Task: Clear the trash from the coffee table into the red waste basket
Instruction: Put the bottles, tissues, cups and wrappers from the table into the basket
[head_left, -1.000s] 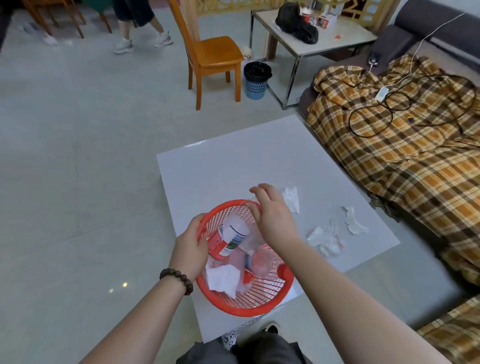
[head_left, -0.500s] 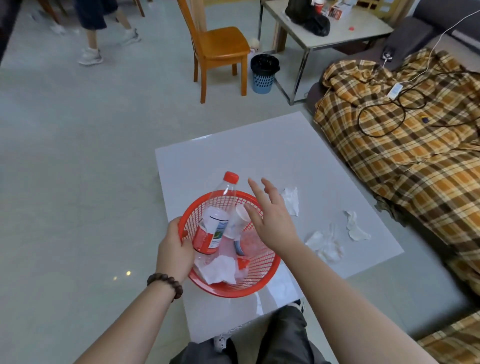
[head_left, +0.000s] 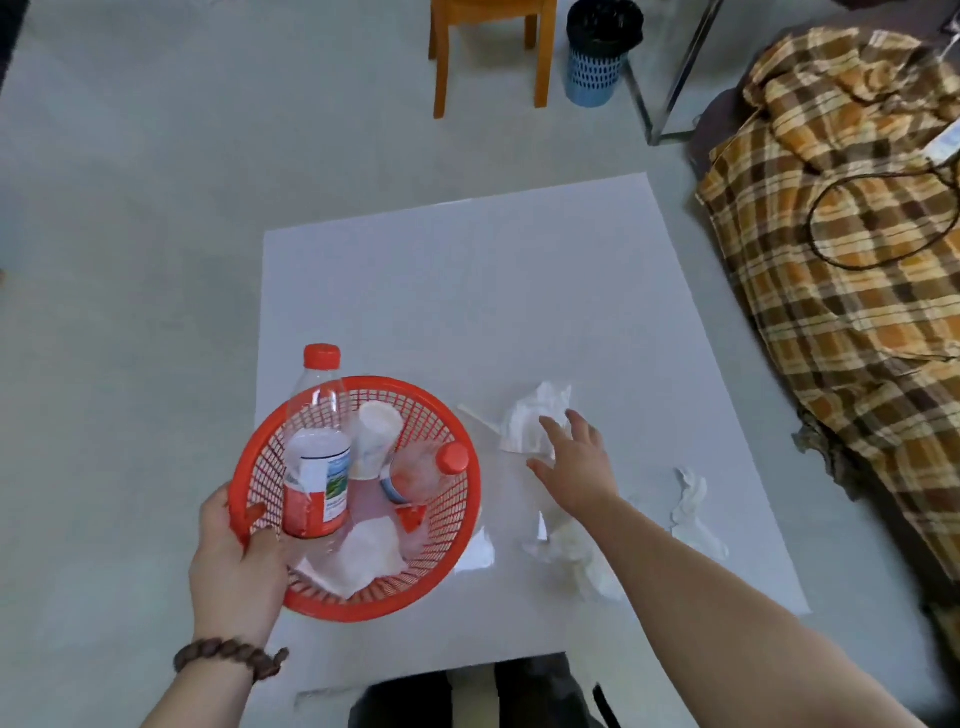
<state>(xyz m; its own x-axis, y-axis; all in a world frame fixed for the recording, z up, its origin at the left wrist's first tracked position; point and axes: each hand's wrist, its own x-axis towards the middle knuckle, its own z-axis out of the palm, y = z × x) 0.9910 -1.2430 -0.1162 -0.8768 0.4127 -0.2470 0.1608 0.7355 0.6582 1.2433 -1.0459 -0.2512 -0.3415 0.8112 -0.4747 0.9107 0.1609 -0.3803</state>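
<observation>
My left hand (head_left: 236, 564) grips the near left rim of the red waste basket (head_left: 457, 525), held over the white coffee table (head_left: 467, 291). Inside it stand a red-capped bottle (head_left: 317, 452) and a paper cup (head_left: 374, 441), with a second bottle (head_left: 426, 473) and a white tissue (head_left: 363, 564) lying in it. My right hand (head_left: 576, 462) is open, fingers spread, just over a crumpled tissue (head_left: 535, 415) to the right of the basket. Two more tissues lie on the table, one (head_left: 582, 561) under my forearm, one (head_left: 693, 509) further right.
A sofa under an orange plaid blanket (head_left: 852, 291) with a black cable runs along the table's right side. Beyond the table stand a wooden chair (head_left: 488, 47), a small blue bin (head_left: 597, 52) and a metal table leg (head_left: 670, 93). Grey floor lies left of the table.
My right hand has left the basket and moved right, over the crumpled tissue. The basket has shifted left and forward in my left hand. The view has tilted down.
</observation>
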